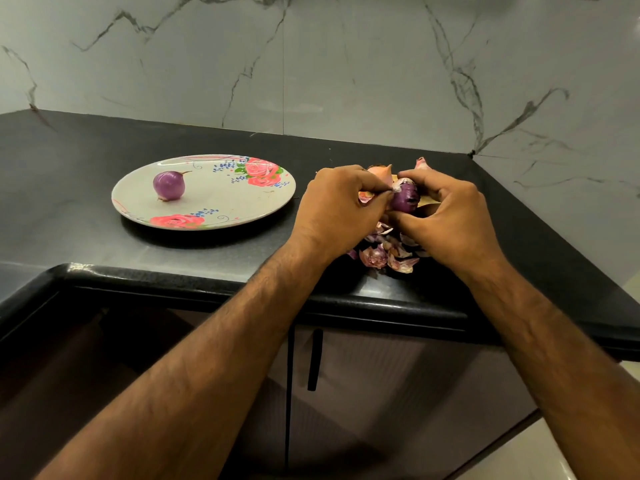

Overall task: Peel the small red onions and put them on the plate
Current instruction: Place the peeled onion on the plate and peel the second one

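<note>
A small purple-red onion [405,199] is held between both hands above the black counter. My right hand [450,216] grips it from the right, fingers curled round it. My left hand [332,209] pinches a bit of pale skin at the onion's top left. One peeled onion [169,185] lies on the left part of the flowered plate [242,202], which stands to the left of my hands. An unpeeled onion [380,171] shows partly behind my left hand.
Loose onion skins [388,254] are heaped on the counter [86,161] under my hands, near its front edge. Another skin piece [421,163] lies behind my right hand. A marble wall [311,64] backs the counter. Cabinet doors with a dark handle [314,358] are below.
</note>
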